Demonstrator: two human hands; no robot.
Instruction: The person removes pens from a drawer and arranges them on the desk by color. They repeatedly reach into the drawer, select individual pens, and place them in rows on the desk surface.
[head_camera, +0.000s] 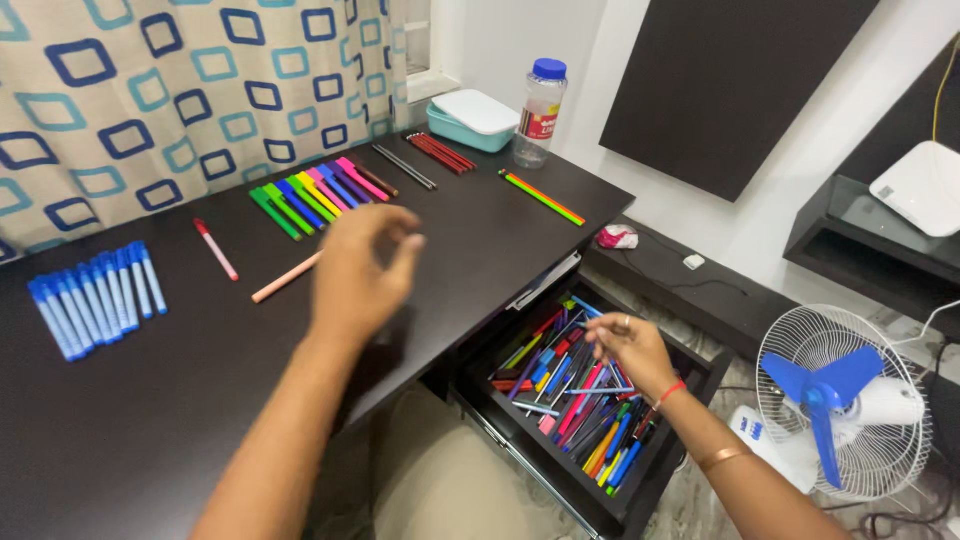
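Observation:
My left hand (362, 272) hovers blurred over the dark desk (200, 400), fingers loosely curled and apart, holding nothing. Just left of it lies a peach pen (285, 278), and further left a red-capped pen (216, 249). Behind it a row of coloured markers (315, 195) is laid out side by side. My right hand (632, 352) reaches into the open drawer (585, 495), which is full of mixed pens and markers (570, 400). Its fingertips pinch a thin blue pen (598, 390) on top of the pile.
A row of blue markers (95, 298) lies at the desk's left. At the back are black pencils (405, 166), red pencils (440, 152), striped pencils (542, 197), a teal lidded box (472, 120) and a plastic bottle (541, 112). A floor fan (840, 400) stands right of the drawer.

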